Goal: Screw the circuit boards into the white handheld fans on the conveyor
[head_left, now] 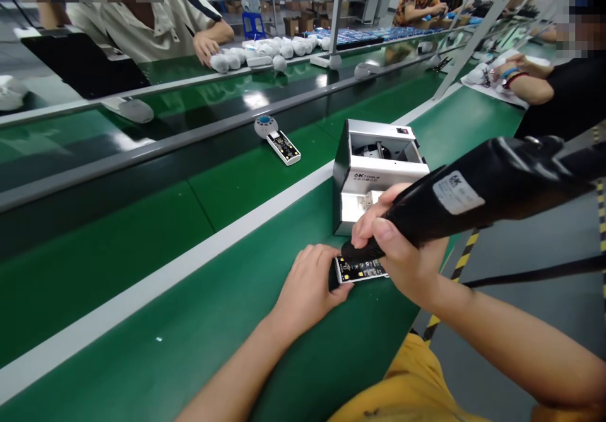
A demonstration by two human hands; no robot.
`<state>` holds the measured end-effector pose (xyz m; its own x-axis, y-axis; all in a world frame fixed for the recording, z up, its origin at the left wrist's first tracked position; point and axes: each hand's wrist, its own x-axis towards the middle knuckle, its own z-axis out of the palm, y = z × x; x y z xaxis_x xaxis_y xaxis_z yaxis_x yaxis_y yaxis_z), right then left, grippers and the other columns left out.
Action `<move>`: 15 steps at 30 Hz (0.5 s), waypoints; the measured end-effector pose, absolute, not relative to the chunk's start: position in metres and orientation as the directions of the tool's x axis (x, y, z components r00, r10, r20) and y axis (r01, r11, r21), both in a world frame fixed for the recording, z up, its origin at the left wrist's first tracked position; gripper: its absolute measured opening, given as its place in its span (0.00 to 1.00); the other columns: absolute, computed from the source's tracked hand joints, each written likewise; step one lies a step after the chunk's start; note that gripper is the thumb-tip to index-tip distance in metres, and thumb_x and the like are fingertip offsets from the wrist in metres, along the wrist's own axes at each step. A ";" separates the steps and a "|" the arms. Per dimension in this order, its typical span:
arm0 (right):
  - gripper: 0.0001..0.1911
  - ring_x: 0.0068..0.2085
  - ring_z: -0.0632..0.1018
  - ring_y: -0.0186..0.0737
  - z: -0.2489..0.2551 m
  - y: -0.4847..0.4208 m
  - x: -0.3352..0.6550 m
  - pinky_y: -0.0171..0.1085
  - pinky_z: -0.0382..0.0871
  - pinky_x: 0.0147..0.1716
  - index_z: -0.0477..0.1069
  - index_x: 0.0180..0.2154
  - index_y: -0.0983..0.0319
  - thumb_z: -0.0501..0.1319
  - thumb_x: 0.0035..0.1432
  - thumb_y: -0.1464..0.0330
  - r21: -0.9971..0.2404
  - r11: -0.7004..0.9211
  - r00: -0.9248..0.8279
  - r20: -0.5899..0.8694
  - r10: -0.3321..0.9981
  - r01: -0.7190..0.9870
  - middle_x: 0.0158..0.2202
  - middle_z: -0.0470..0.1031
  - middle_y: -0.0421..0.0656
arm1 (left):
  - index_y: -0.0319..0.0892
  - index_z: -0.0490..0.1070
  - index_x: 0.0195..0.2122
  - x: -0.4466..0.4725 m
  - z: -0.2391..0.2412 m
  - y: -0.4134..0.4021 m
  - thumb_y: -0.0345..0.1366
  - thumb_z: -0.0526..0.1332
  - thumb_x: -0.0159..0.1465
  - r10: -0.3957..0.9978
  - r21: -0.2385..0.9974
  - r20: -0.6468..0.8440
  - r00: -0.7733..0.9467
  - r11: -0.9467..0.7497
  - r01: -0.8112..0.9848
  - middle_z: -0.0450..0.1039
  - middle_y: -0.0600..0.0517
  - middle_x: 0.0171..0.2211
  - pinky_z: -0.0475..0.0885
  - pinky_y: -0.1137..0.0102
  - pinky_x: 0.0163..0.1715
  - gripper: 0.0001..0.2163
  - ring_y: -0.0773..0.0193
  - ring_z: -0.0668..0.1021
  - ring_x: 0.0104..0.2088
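A green work surface (pixel 189 359) fills the foreground, edged by a white strip (pixel 227 225) beyond which runs a darker green belt (pixel 132 267). Another such circuit board (pixel 285 149) lies on it beside a round white device (pixel 266 125). Across the line, a co-worker's hand (pixel 208 42) rests near a row of white rounded parts (pixel 284 48); other people sit farther off, with a blue stool (pixel 254 26) and shelving behind. On the near surface, below a silver machine (pixel 386 168), the wearer's left hand (pixel 308 278) grips the left end of a white-framed circuit board (pixel 355 274) between thumb and fingers. The right hand (pixel 409 255) is wrapped round a black handheld tool (pixel 440 195), its nose angled down over the board. The tool's tip cannot be made out, the right hand covers the board's far end, and the tool's rear runs toward the right edge. The machine's front reads "6KTOOLS", above smaller characters too blurred to read; the tool's white sticker (pixel 458 193) shows "6K" over illegible print.
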<state>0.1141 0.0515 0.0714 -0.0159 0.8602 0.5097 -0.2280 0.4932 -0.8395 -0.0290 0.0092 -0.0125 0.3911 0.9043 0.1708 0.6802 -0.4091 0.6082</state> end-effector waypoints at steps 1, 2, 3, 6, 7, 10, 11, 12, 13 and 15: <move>0.12 0.23 0.75 0.38 0.070 0.053 0.113 0.42 0.75 0.28 0.65 0.42 0.57 0.65 0.57 0.70 -0.844 0.495 -0.011 0.508 0.862 -0.207 0.25 0.72 0.35 | 0.42 0.62 0.50 -0.029 -0.013 0.010 0.36 0.66 0.60 0.905 0.602 0.166 0.392 -0.408 0.687 0.70 0.47 0.44 0.69 0.56 0.46 0.19 0.52 0.71 0.44; 0.13 0.24 0.75 0.39 0.069 0.054 0.112 0.43 0.75 0.30 0.65 0.42 0.57 0.65 0.56 0.70 -0.850 0.494 -0.007 0.504 0.864 -0.185 0.24 0.72 0.35 | 0.42 0.62 0.50 -0.029 -0.014 0.010 0.36 0.66 0.60 0.905 0.596 0.161 0.395 -0.408 0.692 0.70 0.47 0.44 0.69 0.56 0.46 0.20 0.52 0.71 0.44; 0.13 0.25 0.75 0.40 0.068 0.056 0.111 0.45 0.75 0.32 0.65 0.41 0.57 0.66 0.55 0.70 -0.856 0.490 -0.006 0.498 0.867 -0.163 0.24 0.72 0.36 | 0.41 0.62 0.51 -0.029 -0.014 0.011 0.36 0.66 0.60 0.904 0.590 0.157 0.398 -0.409 0.696 0.70 0.46 0.44 0.69 0.57 0.46 0.20 0.52 0.71 0.44; 0.13 0.25 0.75 0.39 0.067 0.059 0.108 0.43 0.74 0.31 0.66 0.42 0.58 0.66 0.55 0.69 -0.872 0.469 -0.014 0.476 0.880 -0.143 0.24 0.72 0.36 | 0.41 0.63 0.50 -0.029 -0.015 0.011 0.37 0.67 0.60 0.905 0.580 0.153 0.396 -0.407 0.706 0.70 0.46 0.45 0.69 0.57 0.45 0.19 0.52 0.71 0.44; 0.14 0.24 0.74 0.38 0.067 0.060 0.108 0.41 0.73 0.29 0.66 0.42 0.58 0.66 0.55 0.69 -0.873 0.461 -0.019 0.470 0.883 -0.157 0.24 0.72 0.36 | 0.41 0.63 0.49 -0.029 -0.016 0.010 0.37 0.67 0.59 0.906 0.577 0.154 0.394 -0.406 0.709 0.70 0.47 0.44 0.69 0.57 0.45 0.19 0.51 0.71 0.44; 0.15 0.22 0.74 0.36 0.075 0.058 0.112 0.38 0.71 0.26 0.66 0.43 0.58 0.66 0.55 0.70 -0.877 0.430 -0.039 0.448 0.893 -0.216 0.24 0.72 0.35 | 0.42 0.63 0.47 -0.029 -0.015 0.009 0.36 0.68 0.58 0.906 0.577 0.159 0.392 -0.408 0.708 0.70 0.47 0.44 0.69 0.57 0.46 0.18 0.51 0.71 0.44; 0.15 0.22 0.74 0.37 0.080 0.057 0.116 0.39 0.71 0.25 0.66 0.44 0.59 0.66 0.55 0.70 -0.871 0.436 -0.035 0.455 0.890 -0.228 0.24 0.73 0.35 | 0.42 0.63 0.47 -0.029 -0.015 0.009 0.36 0.68 0.58 0.905 0.582 0.160 0.395 -0.410 0.703 0.70 0.47 0.45 0.69 0.57 0.46 0.18 0.52 0.71 0.44; 0.15 0.22 0.74 0.38 0.087 0.056 0.121 0.40 0.71 0.26 0.66 0.44 0.58 0.66 0.55 0.70 -0.863 0.451 -0.016 0.466 0.885 -0.229 0.24 0.73 0.36 | 0.42 0.63 0.48 -0.030 -0.014 0.009 0.35 0.68 0.58 0.904 0.589 0.159 0.398 -0.410 0.696 0.70 0.47 0.45 0.68 0.57 0.47 0.19 0.52 0.71 0.45; 0.14 0.22 0.74 0.38 0.094 0.055 0.126 0.42 0.71 0.26 0.67 0.43 0.59 0.66 0.55 0.70 -0.848 0.483 0.026 0.490 0.872 -0.218 0.23 0.73 0.36 | 0.43 0.63 0.49 -0.030 -0.014 0.009 0.35 0.68 0.59 0.903 0.595 0.155 0.401 -0.409 0.691 0.70 0.48 0.46 0.68 0.57 0.48 0.19 0.52 0.71 0.46; 0.12 0.21 0.72 0.39 0.110 0.057 0.137 0.44 0.71 0.26 0.68 0.42 0.58 0.65 0.55 0.70 -0.798 0.581 0.154 0.561 0.814 -0.162 0.22 0.72 0.36 | 0.44 0.63 0.52 -0.031 -0.013 0.009 0.35 0.68 0.60 0.903 0.602 0.140 0.406 -0.403 0.689 0.70 0.48 0.48 0.68 0.57 0.49 0.21 0.52 0.70 0.47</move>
<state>0.1373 0.0569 0.1100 0.1536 0.8136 0.5608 -0.1625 0.5806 -0.7978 -0.0305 0.0090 -0.0133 0.4063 0.9030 0.1397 0.6893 -0.4032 0.6019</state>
